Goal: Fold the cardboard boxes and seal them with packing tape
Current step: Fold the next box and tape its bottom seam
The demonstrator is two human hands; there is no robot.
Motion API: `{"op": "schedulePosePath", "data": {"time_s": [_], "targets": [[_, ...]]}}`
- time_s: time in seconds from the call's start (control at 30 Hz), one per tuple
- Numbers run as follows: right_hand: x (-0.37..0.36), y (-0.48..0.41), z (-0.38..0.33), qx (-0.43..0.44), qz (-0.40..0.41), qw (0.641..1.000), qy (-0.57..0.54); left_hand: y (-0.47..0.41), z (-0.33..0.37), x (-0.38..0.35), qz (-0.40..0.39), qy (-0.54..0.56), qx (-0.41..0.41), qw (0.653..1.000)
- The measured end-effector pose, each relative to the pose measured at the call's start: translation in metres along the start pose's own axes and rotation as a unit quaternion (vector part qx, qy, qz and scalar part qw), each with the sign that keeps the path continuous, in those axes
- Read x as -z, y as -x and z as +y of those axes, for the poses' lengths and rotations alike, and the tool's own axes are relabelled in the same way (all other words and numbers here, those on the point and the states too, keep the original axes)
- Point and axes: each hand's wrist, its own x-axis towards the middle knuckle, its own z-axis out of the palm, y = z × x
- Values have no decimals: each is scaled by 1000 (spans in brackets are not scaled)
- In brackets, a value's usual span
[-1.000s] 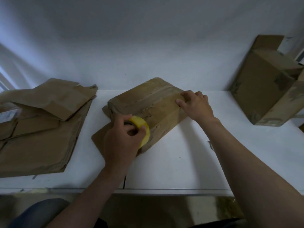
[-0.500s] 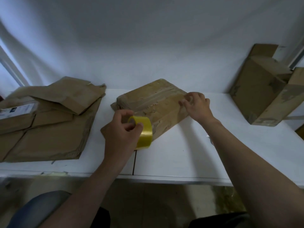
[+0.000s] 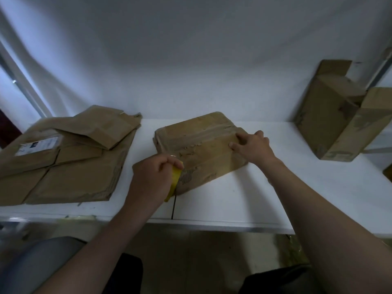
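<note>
A folded brown cardboard box (image 3: 199, 143) lies at an angle in the middle of the white table (image 3: 244, 200), with tape strips across its top. My left hand (image 3: 153, 177) grips a yellow roll of packing tape (image 3: 174, 180) at the box's near left corner; the hand hides most of the roll. My right hand (image 3: 253, 147) rests on the box's right end, fingers spread over the top edge and pressing it down.
A stack of flattened cardboard boxes (image 3: 63, 162) covers the table's left side. An assembled box with an open flap (image 3: 337, 115) stands at the far right against the white wall. A seam in the tabletop (image 3: 174, 206) runs to the front edge.
My left hand has turned the tape roll edge-on and brought it down beside the box's near left corner. My right hand stays on the box's right end.
</note>
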Motion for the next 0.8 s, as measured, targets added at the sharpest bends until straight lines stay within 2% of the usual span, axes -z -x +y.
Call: {"op": "schedulePosePath", "data": {"time_s": [0.1, 0.23, 0.33, 0.4, 0.53, 0.7, 0.8], "targets": [[-1, 26, -5, 13, -17, 998, 51, 16, 5, 7, -29, -15, -10, 999], [-2, 62, -12, 28, -14, 998, 46, 34, 5, 4, -101, -35, 5, 994], [-4, 82, -14, 61, -1, 998, -1, 37, 1, -1, -164, 14, 68, 984], [3, 90, -14, 48, 14, 998, -43, 39, 2, -4, -196, 21, 98, 976], [18, 83, -3, 56, 76, 991, -91, 39, -2, -10, -212, -3, 99, 972], [15, 44, -2, 89, -13, 994, -66, 29, -7, -15, -223, -6, 123, 967], [12, 17, -7, 96, -69, 991, -59, 22, -10, -21, -260, -36, 121, 957]]}}
